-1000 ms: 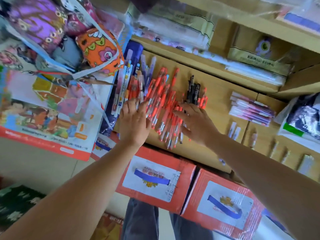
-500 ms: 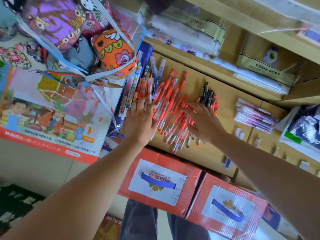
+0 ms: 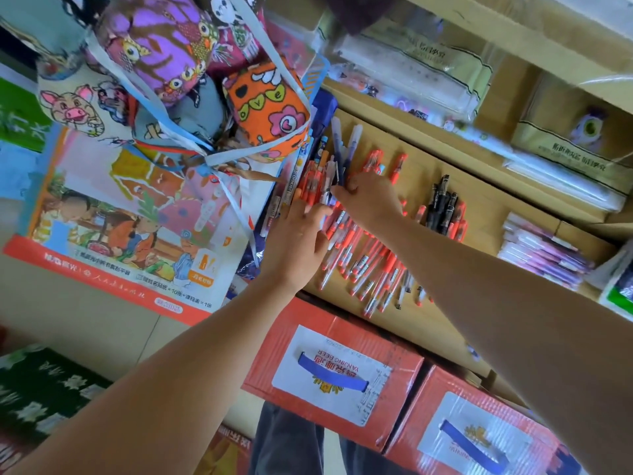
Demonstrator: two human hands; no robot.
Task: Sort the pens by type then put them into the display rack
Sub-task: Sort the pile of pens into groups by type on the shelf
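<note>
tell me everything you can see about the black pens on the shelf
The black pens are a small bunch of dark, plastic-looking barrels with clips. They lie flat and roughly parallel on the wooden shelf, to the right of the big spread of red pens. A few red pens lie against their right side and lower ends. The right hand is to their left and does not touch them.

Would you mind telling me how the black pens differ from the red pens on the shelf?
The black pens are few; the red pens are many. The black pens lie bunched tight and roughly parallel, while the red pens sprawl in a loose, overlapping heap. Both lie flat on the same wooden shelf.
</note>
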